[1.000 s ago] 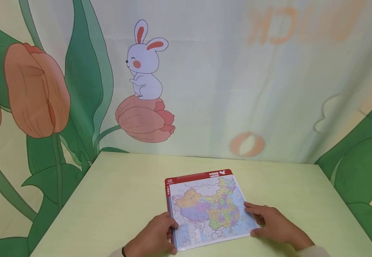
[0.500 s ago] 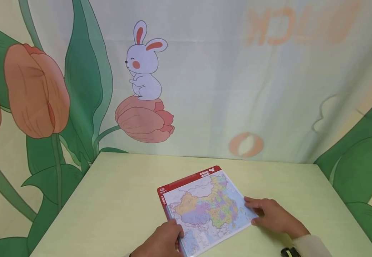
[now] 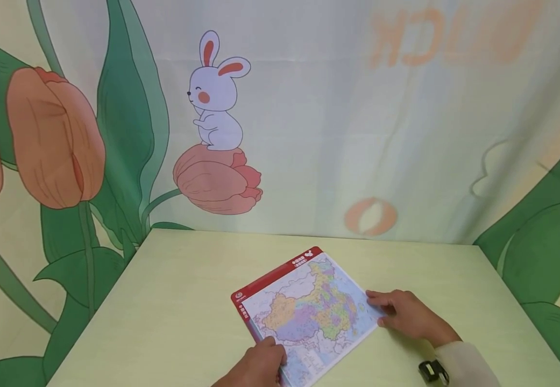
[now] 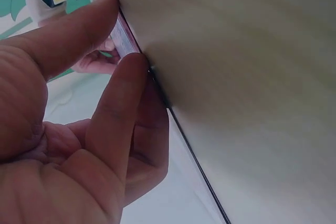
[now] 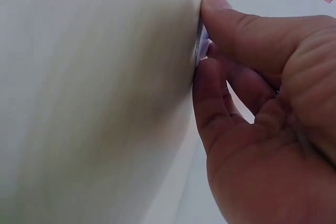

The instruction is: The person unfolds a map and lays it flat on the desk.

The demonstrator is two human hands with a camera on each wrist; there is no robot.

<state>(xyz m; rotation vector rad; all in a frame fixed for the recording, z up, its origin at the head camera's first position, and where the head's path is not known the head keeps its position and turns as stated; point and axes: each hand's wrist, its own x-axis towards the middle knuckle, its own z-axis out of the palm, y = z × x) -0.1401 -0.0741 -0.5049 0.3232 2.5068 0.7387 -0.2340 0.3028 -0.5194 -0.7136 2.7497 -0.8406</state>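
Observation:
A thin map board [image 3: 309, 317] lies turned at an angle on the table, a colourful map under its red top border. At its lower left edge my left hand [image 3: 260, 363] holds on, fingers over the side. My right hand [image 3: 408, 317] grips the opposite right edge, thumb nearer me and fingers farther along. In the left wrist view, thumb and fingers of the left hand [image 4: 79, 103] meet the board's thin edge [image 4: 128, 38]. The right wrist view has the right hand [image 5: 252, 98] with bent fingers and thumb at the board's edge [image 5: 201, 38].
The pale yellow table [image 3: 178, 290] extends around the board on all sides. Behind it hangs a curtain [image 3: 309, 134] printed with tulips and a white rabbit. A small black device [image 3: 433, 371] sits at the right sleeve [image 3: 466, 363].
The map board has turned counterclockwise, its top left corner swinging left and nearer. My left hand has shifted right and toward me with it; my right hand has moved slightly away from me.

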